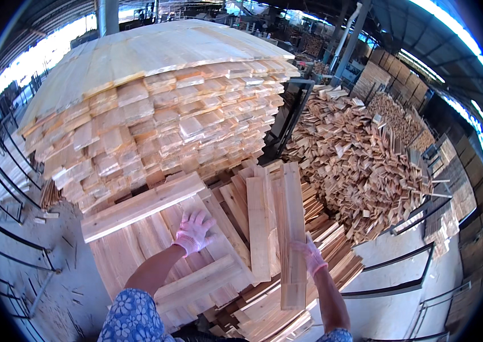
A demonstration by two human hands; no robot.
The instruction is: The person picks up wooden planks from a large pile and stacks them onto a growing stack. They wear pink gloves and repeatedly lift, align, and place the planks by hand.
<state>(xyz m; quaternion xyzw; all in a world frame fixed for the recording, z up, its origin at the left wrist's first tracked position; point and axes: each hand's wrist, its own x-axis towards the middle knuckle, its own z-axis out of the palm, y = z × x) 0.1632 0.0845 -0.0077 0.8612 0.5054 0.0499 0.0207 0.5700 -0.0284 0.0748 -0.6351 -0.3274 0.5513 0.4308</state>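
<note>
My left hand (195, 231), in a pinkish-white knit glove, lies with spread fingers on a layer of pale boards (122, 256) set side by side. One board (144, 206) lies crosswise over their far end, and another (201, 283) crosses nearer to me. In a matching glove, my right hand (312, 256) grips the right edge of a long wooden plank (293, 273); its thumb and some fingers are partly hidden. That plank points away from me over a heap of loose planks (264, 308). Just left of it rests another plank (259, 245).
A tall stack of boards (179, 128) rises directly ahead. Beyond the right hand spreads a big pile of wood offcuts (361, 159). Black metal frames stand at the left (16, 245) and right (395, 288), and wood scraps litter the floor on the left.
</note>
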